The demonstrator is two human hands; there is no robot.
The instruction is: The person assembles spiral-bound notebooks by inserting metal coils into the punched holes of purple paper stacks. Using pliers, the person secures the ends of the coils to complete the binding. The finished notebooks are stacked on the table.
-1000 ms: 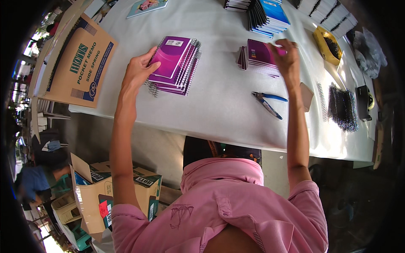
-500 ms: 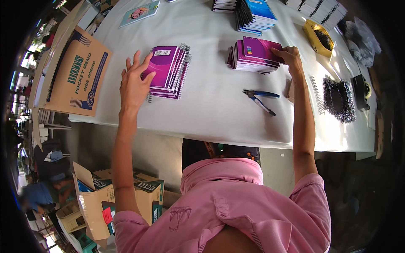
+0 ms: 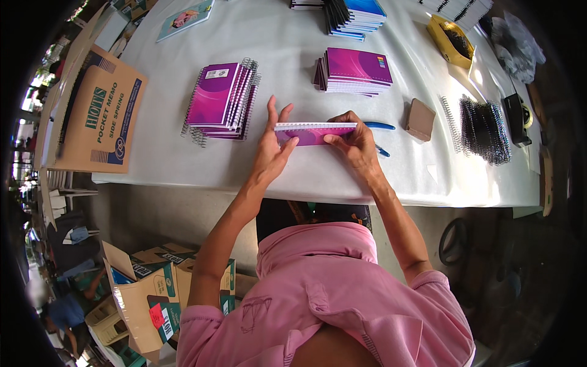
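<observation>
One purple pad [image 3: 310, 136] is held over the table [image 3: 286, 55]: the right hand [image 3: 358, 147] pinches its right end, the left hand [image 3: 270, 153] clasps its left more loosely. Pliers [image 3: 380, 126] lie partly hidden behind the right hand.

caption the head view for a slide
Right grip holds a purple pad, left grip at its other end, over a white table.

The pink shirt [image 3: 361, 293] has a short left sleeve [image 3: 199, 325] and right sleeve [image 3: 435, 301], an open collar [image 3: 397, 327] with dashed dark edging, and a dark line drawing [image 3: 255, 313] (thin, sketchy strokes) on the left chest. Dark legwear [image 3: 268, 220] shows past its far hem. The left hand [image 3: 269, 154] and right hand [image 3: 359, 151] are bare.
</observation>
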